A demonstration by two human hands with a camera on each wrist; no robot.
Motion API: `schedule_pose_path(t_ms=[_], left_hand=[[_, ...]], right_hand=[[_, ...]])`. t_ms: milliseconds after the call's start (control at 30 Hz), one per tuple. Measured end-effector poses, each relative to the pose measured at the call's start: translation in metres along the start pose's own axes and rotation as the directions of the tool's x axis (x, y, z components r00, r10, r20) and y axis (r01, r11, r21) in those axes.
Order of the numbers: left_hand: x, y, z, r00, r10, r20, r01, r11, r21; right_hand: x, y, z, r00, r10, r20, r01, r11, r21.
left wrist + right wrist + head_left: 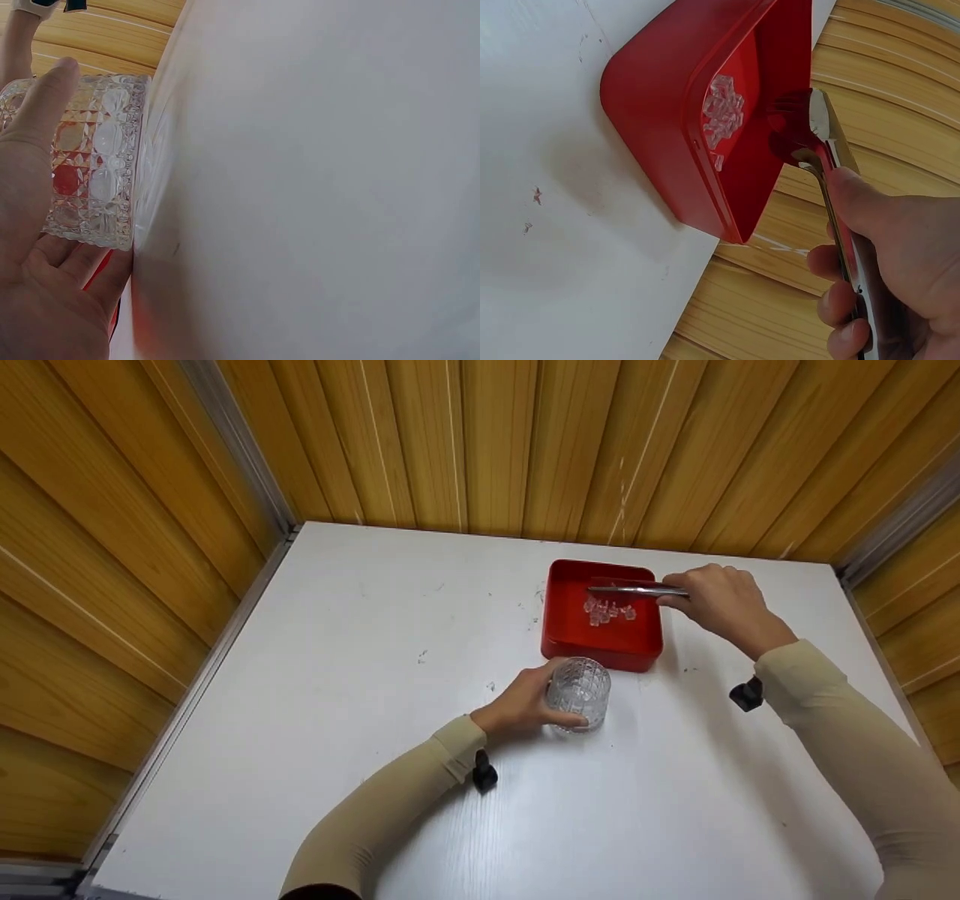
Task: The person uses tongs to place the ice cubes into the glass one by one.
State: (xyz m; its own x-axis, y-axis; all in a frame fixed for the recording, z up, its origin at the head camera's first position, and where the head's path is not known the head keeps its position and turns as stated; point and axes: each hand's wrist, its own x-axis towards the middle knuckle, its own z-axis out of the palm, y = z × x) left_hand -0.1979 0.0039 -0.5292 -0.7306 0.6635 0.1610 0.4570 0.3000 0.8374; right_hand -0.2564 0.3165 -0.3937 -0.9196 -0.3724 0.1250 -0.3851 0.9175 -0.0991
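My left hand (pixel 529 699) grips a clear cut-glass tumbler (pixel 580 690) from its left side, thumb on the near side; in the left wrist view the textured glass (pixel 105 157) stands on the table. My right hand (pixel 716 594) holds metal tongs (pixel 637 591) by the handle, and their tips reach over the red square tray (pixel 600 643). Inside it lie several clear ice-like cubes (pixel 602 615) in a loose cluster. In the right wrist view the tong ends (pixel 810 124) are apart, above the cubes (pixel 724 112), with nothing visible between them.
The white table (pixel 360 645) carries small dark marks near the tray. Wood-patterned panels (pixel 495 450) rise behind and at both sides, with metal frame posts (pixel 240 442) at the corners. The tumbler stands just in front of the tray's near wall.
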Motion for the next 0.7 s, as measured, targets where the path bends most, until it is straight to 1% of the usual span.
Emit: schedule_pose_path(t_ms=[333,567,700], left_hand=[[0.000,0.000,0.001,1.000,-0.012,0.008,0.012,0.999,-0.034],[0.000,-0.001,0.002,1.000,-0.011,0.010,0.012,1.000,-0.026],[0.000,0.000,0.003,1.000,0.002,0.006,-0.002,1.000,-0.032]], right_hand=[[0.012,0.008,0.007,0.995,0.083,0.050,-0.082,0.996,-0.019],[0.018,0.009,0.012,0.991,0.106,0.078,-0.105,0.994,-0.022],[0.020,0.009,0.013,0.992,0.104,0.075,-0.101,0.994,-0.051]])
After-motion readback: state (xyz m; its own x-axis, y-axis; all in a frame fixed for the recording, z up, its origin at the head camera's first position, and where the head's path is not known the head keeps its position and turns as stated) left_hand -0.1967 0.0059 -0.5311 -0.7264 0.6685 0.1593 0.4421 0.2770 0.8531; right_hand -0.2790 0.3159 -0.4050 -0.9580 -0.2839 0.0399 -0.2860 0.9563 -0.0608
